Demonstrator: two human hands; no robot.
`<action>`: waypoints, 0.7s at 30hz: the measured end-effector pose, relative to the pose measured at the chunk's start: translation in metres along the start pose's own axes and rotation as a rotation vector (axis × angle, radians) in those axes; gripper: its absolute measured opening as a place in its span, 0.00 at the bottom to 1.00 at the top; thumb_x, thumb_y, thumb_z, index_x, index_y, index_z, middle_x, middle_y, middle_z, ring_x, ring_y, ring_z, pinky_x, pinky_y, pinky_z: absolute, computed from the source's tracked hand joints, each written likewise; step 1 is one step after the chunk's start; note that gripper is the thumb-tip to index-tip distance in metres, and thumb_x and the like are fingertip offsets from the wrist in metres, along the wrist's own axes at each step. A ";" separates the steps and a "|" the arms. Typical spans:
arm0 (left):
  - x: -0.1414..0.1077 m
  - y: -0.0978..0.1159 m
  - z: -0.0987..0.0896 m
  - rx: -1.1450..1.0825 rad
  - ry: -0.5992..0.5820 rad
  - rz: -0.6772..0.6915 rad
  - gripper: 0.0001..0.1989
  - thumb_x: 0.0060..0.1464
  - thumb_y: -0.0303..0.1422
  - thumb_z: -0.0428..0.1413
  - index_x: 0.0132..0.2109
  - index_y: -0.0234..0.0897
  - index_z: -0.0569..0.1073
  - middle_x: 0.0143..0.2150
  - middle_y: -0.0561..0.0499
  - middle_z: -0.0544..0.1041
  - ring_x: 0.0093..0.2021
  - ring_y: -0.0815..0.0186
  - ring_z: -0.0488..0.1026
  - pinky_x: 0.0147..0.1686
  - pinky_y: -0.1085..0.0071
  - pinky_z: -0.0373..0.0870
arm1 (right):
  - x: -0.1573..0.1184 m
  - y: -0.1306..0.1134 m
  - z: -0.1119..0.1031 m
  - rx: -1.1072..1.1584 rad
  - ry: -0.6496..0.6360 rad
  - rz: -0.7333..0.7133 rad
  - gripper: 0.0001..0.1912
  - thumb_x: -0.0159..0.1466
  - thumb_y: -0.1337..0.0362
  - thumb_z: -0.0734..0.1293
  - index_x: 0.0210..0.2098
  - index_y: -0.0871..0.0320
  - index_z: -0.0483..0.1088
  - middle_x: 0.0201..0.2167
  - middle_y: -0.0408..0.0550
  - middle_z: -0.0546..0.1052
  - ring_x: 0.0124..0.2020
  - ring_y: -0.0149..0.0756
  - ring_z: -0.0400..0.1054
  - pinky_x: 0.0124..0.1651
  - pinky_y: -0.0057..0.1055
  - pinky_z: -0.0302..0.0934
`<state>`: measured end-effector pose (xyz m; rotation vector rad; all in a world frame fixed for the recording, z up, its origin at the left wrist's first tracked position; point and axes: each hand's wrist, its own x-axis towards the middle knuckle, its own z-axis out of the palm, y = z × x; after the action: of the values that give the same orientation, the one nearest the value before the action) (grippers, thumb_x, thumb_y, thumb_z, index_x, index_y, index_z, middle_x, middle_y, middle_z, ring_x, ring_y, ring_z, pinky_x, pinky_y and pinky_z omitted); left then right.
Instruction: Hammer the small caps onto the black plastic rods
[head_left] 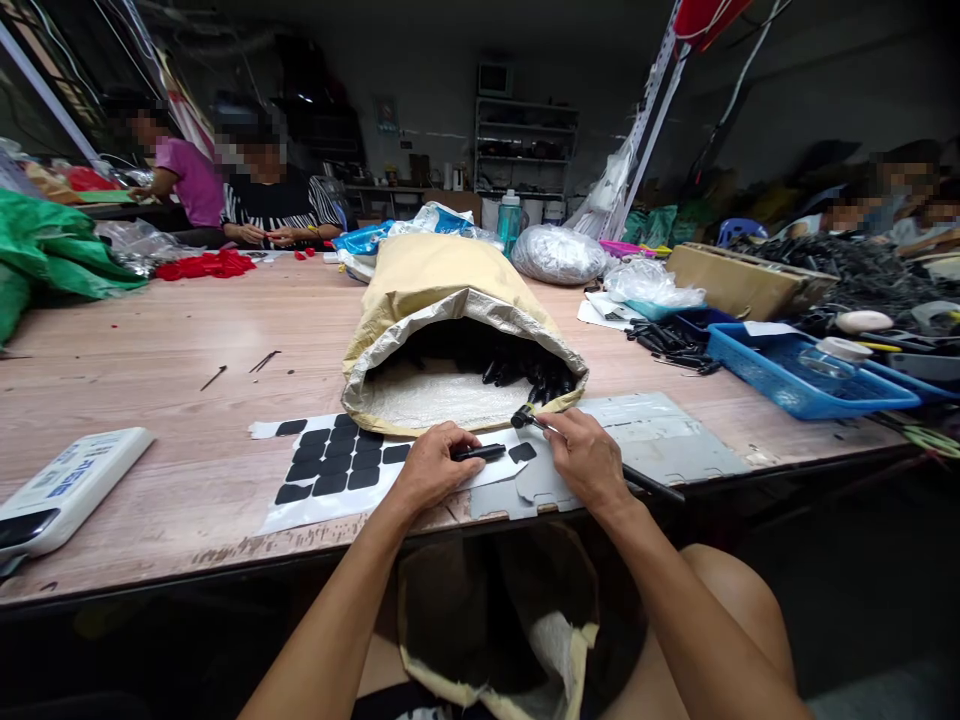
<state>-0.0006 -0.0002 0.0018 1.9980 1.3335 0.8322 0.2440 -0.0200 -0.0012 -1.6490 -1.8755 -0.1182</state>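
Observation:
My left hand (439,462) is closed around a short black tube-shaped piece (484,452), held low over the white sheet by the table's front edge. In my right hand (586,455) is a small hammer-like tool (523,415), with a dark head, a thin metal shaft and a black handle running out behind the palm. Its head is just before the mouth of a tan woven sack (457,265), which lies open towards me with many black pieces (551,380) inside. A white backing sheet (322,515) carries rows of black rounded-square stickers (337,450); one loose-looking sticker (523,453) lies between my hands.
A grey board (667,430) lies under my right hand. Blue baskets (795,390) and loose black parts (667,340) are to the right. A white device (75,490) stands left. Below the edge, another open sack (592,640) is between my legs. Other people sit farther back.

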 end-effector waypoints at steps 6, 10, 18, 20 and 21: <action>0.000 0.001 0.000 0.036 0.000 0.020 0.09 0.48 0.33 0.62 0.39 0.39 0.81 0.38 0.51 0.78 0.41 0.60 0.73 0.40 0.67 0.66 | -0.003 0.008 0.011 -0.078 0.013 -0.044 0.15 0.67 0.68 0.64 0.49 0.50 0.76 0.38 0.45 0.75 0.41 0.37 0.65 0.45 0.31 0.56; -0.001 0.002 -0.001 0.060 -0.009 0.034 0.09 0.50 0.34 0.62 0.39 0.39 0.80 0.38 0.50 0.77 0.41 0.60 0.72 0.42 0.66 0.65 | -0.004 0.006 0.011 -0.095 0.014 -0.038 0.14 0.67 0.67 0.64 0.49 0.49 0.76 0.37 0.45 0.75 0.41 0.38 0.64 0.45 0.32 0.55; -0.004 0.009 -0.006 0.051 -0.046 0.057 0.10 0.54 0.38 0.60 0.41 0.40 0.79 0.39 0.50 0.76 0.42 0.59 0.71 0.43 0.65 0.65 | -0.003 0.004 0.011 -0.118 0.011 -0.008 0.13 0.67 0.66 0.64 0.50 0.49 0.75 0.38 0.46 0.75 0.41 0.39 0.64 0.44 0.33 0.55; -0.018 0.026 -0.012 -0.046 -0.106 0.056 0.11 0.57 0.39 0.58 0.43 0.41 0.79 0.41 0.50 0.77 0.43 0.59 0.72 0.44 0.66 0.67 | -0.003 0.004 0.011 -0.121 0.009 -0.007 0.13 0.67 0.65 0.64 0.50 0.49 0.75 0.39 0.46 0.75 0.41 0.39 0.64 0.44 0.33 0.55; -0.027 0.035 -0.015 -0.120 -0.166 0.052 0.11 0.58 0.40 0.57 0.44 0.42 0.79 0.42 0.50 0.78 0.44 0.59 0.72 0.45 0.66 0.67 | -0.003 0.004 0.011 -0.123 0.008 -0.008 0.14 0.67 0.65 0.64 0.50 0.49 0.75 0.39 0.46 0.75 0.41 0.39 0.64 0.44 0.33 0.55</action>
<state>0.0002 -0.0348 0.0333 1.9687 1.1164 0.7347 0.2435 -0.0172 -0.0129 -1.7198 -1.9020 -0.2474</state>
